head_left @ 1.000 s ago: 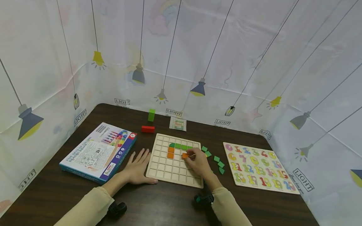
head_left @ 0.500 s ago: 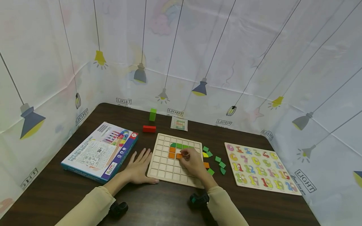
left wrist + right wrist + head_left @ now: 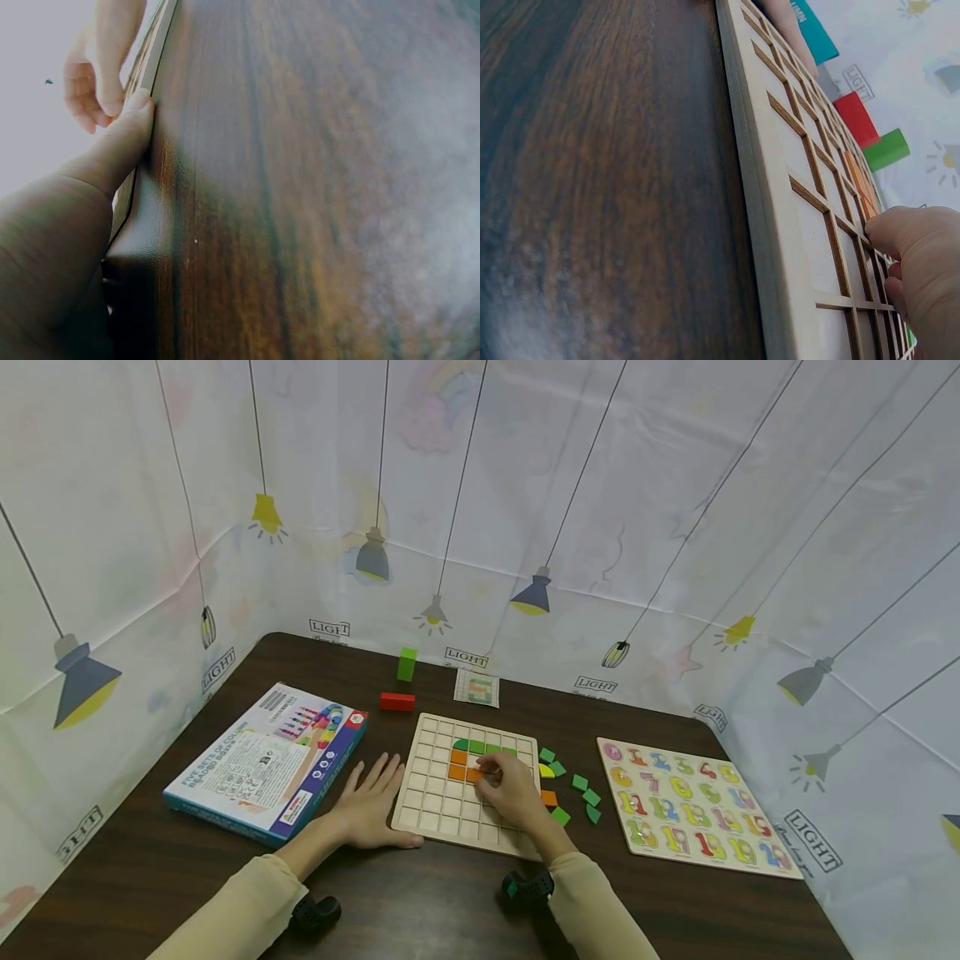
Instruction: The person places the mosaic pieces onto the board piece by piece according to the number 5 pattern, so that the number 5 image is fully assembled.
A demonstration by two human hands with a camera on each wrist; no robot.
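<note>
A pale wooden grid board [image 3: 427,818] lies on the table, with green tiles [image 3: 477,747] along one row and orange tiles [image 3: 457,764] below them at the left. My right hand [image 3: 516,789] is bent over the board, its thumb and fingertips pinching the edge of an orange square tile [image 3: 474,774] that sits in the grid. In the right wrist view, the thumb [image 3: 889,229] meets the end of the orange tiles [image 3: 861,184]. Flat on the table, my left hand [image 3: 367,810] spreads its fingers beside the board's left edge; its thumb [image 3: 124,139] touches the board's near edge.
Loose green tiles [image 3: 580,782], a yellow piece [image 3: 546,771] and an orange one [image 3: 549,798] lie right of the board. Farther right is a number puzzle [image 3: 690,802]. A box [image 3: 262,760] lies left; red [image 3: 397,702] and green blocks [image 3: 406,664] and a pattern card [image 3: 477,688] are behind.
My right hand has moved left with the orange tile, which now lies in the grid beside the lower orange tile. The left hand stays in place.
</note>
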